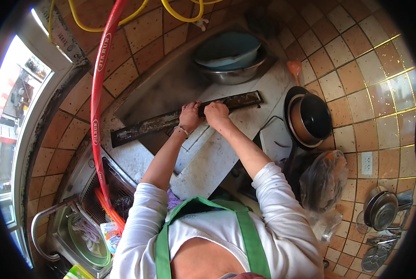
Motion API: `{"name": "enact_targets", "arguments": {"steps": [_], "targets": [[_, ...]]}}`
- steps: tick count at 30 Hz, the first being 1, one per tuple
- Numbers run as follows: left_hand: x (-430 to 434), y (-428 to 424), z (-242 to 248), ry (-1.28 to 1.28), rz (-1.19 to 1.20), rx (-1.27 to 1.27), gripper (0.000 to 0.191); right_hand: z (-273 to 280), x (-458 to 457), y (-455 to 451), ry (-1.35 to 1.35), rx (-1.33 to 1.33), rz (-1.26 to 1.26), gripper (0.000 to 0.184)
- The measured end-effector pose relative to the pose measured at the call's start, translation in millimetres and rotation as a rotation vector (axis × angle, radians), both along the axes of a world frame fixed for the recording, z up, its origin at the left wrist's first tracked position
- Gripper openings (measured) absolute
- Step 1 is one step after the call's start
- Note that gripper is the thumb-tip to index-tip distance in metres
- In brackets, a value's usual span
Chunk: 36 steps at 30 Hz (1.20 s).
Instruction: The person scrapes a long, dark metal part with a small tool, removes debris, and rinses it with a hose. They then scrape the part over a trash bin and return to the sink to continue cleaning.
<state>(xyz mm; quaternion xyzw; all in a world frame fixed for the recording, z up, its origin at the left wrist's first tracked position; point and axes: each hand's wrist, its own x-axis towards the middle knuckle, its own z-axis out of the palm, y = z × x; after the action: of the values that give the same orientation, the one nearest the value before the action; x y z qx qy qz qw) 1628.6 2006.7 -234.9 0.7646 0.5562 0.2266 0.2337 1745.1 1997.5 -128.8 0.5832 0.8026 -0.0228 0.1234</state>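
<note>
A long, dark, grimy metal channel [159, 122] lies slantwise across the pale worktop [208, 167] in front of me. My left hand [190, 117], with a bangle at the wrist, grips it near the middle, fingers over its far edge. Right beside it, my right hand [216, 113] is curled against the channel; anything inside that fist is hidden. Below my left hand, a rectangular cut-out [152, 141] in the worktop is partly covered by the channel.
A blue basin [229, 48] sits in a steel bowl [236, 75] at the back. Pans [311, 118] stand by the tiled wall at right. At left are a sink [59, 226] with a curved faucet [37, 223] and a hanging red hose [97, 90].
</note>
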Motion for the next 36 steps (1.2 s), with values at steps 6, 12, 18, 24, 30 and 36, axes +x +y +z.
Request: {"name": "enact_targets", "arguments": {"steps": [6,12,18,24,30,36], "targets": [[0,-1,0,0.005,-0.008,-0.01,0.068,0,6,11,0.048,-0.042,-0.005,0.015],[1,-2,4,0.001,0.004,-0.014,0.067,-26,10,1,-0.087,0.004,0.099,0.016],[0,-3,5,0.014,0.009,0.004,0.072,-31,29,-1,-0.192,-0.007,0.059,0.017],[1,-4,9,0.026,0.024,-0.023,0.071,-24,47,-5,-0.334,-0.022,0.281,0.016],[1,-4,12,0.018,0.019,-0.066,0.071,-21,86,-1,-0.408,-0.03,0.48,0.019],[1,-4,9,0.003,0.0,-0.021,0.069,37,131,6,0.104,-0.102,-0.104,0.025]]}}
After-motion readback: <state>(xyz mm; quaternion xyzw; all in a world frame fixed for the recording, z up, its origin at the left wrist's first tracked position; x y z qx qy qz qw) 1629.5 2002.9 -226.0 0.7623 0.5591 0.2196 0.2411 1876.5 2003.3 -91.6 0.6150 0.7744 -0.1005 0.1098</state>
